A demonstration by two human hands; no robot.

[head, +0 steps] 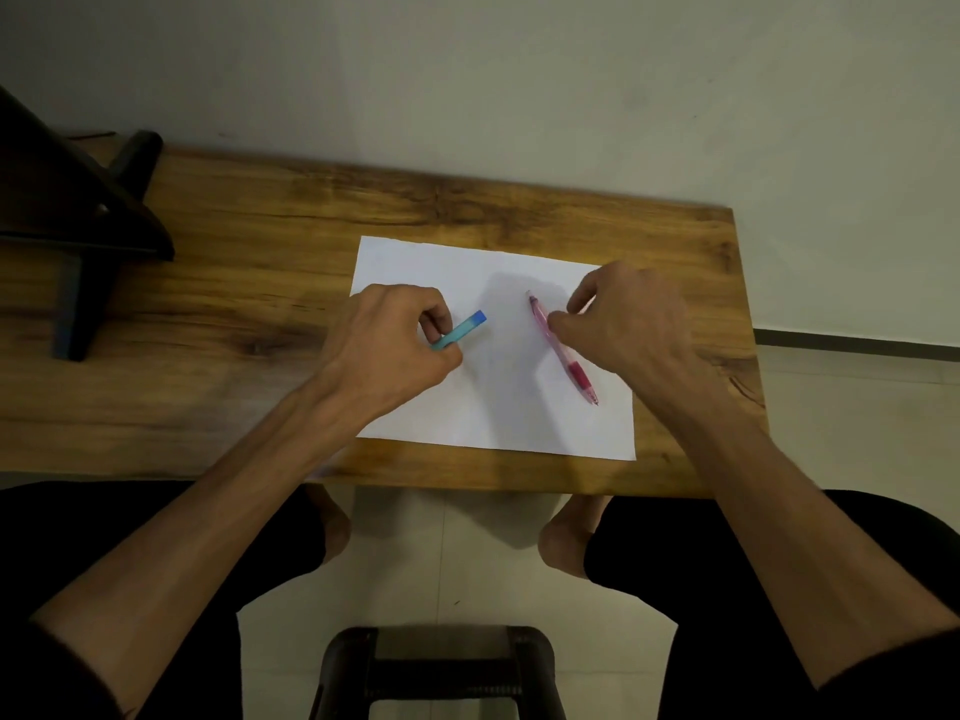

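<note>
Over the left half of the white paper (pixel 498 407), your left hand (pixel 389 345) lies knuckles up. Its thumb and curled fingers pinch one end of a teal bar (pixel 465 327), whose blue end points toward the far right corner of the wooden table (pixel 260 226). Your right hand (pixel 628 324) arches over the right half, thumb and forefinger apart, thumb tip at the barrel of the pink pen (pixel 576 374), which lies flat on the paper. The paper sits toward the table's right end, near its front edge.
</note>
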